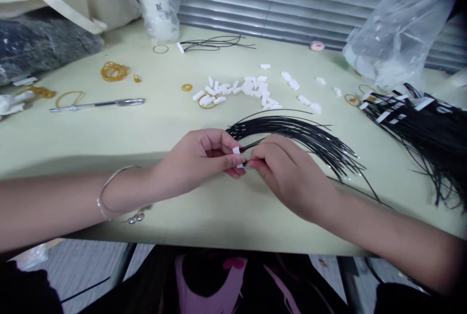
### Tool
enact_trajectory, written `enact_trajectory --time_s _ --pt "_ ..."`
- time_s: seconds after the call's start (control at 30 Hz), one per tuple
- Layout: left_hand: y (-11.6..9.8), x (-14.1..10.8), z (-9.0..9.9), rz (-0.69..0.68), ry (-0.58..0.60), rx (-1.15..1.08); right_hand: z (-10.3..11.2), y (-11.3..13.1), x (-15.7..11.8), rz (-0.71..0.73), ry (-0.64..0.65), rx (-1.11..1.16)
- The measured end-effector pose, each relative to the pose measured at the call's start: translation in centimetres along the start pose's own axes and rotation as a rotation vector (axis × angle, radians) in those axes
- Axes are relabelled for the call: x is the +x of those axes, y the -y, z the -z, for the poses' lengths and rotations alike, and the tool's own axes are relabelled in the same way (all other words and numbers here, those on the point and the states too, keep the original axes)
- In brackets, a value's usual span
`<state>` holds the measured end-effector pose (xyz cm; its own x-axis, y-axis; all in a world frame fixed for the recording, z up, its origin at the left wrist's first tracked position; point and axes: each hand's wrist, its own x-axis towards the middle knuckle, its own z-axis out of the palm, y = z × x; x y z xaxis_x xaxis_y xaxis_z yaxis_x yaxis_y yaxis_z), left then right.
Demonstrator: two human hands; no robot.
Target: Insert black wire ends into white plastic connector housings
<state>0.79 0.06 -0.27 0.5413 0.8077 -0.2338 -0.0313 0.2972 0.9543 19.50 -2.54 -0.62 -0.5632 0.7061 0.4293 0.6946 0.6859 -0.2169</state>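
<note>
While inside table edge (233, 246), hands (204, 156) adjacent

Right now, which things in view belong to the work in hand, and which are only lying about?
Likely in the work:
white connector, held in the left hand
black wires, some pinched by the right hand
loose connectors

Probably just lying about:
pen
cup
pink item
</note>
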Motion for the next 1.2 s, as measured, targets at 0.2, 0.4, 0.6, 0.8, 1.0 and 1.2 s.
enact_trajectory --time_s 0.2,0.4,0.6,0.8,1.0,1.2 --pt "-0.1 -0.1 -0.1 0.036 0.058 0.023 -0.4 0.5 -0.1 0.009 0.031 0.003" --pt "-0.6 -1.2 0.5 -0.416 0.068 0.446 2.5 -1.4 -0.1 0.197 -0.160 -0.089" --pt "-1.2 -3.1 0.3 -0.683 0.635 0.895 4.8 -5.0 0.0 0.158 0.013 -0.236" --pt "-0.3 -2.3 0.1 -0.470 0.439 0.750 6.3 -7.5 0.0 0.303 -0.305 -0.269" --pt "0.3 -1.4 0.0 0.012 0.366 0.322 7.0 -8.6 -0.1 0.448 -0.371 -0.263" --pt "0.5 -0.6 -0.2 0.136 0.279 0.022 9.2 -7.5 0.4 0.164 0.479 -0.045"
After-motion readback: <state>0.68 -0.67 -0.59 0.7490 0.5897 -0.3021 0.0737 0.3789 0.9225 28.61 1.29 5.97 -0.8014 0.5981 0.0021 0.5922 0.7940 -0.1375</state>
